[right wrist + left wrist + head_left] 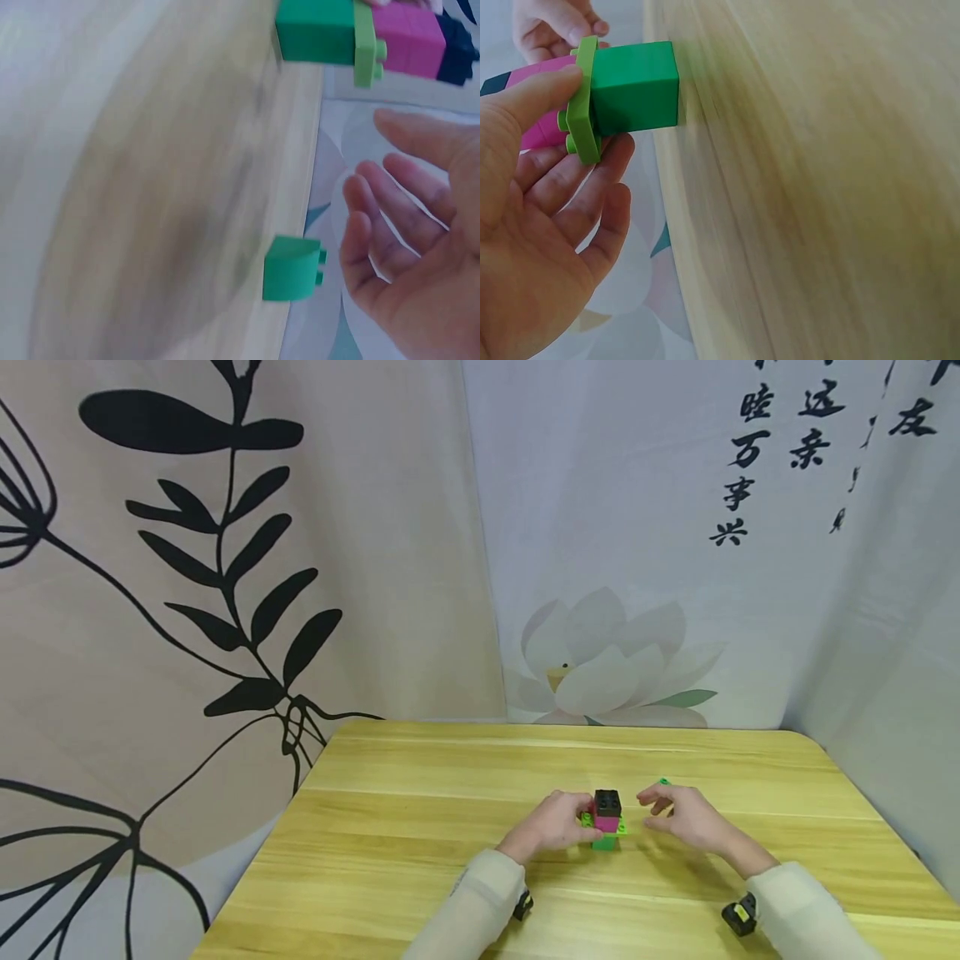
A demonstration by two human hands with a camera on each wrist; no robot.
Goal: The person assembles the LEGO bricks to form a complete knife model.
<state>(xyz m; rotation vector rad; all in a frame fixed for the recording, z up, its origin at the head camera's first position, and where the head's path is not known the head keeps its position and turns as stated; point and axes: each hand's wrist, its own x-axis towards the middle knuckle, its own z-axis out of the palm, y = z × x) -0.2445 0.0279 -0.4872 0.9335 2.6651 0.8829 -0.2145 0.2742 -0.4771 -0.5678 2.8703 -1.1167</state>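
A stack of toy building blocks stands upright on the table, left of centre between the hands. From the bottom it has a green brick (636,88), a wider lime-green plate (583,112), pink bricks (409,39) and a black brick (607,804) with studs on top. My left hand (557,821) holds the stack at its pink part and plate, thumb on one side and fingers on the other. To the right of the stack, my right hand (693,818) is held apart from it, fingers loosely bent around nothing. A loose green block (289,270) with a curved side lies beyond the right hand.
The wooden table (420,827) has its far edge against hanging cloth (405,568) printed with plants, a flower and characters. Black wrist devices (740,916) sit below both sleeves, close to the tabletop.
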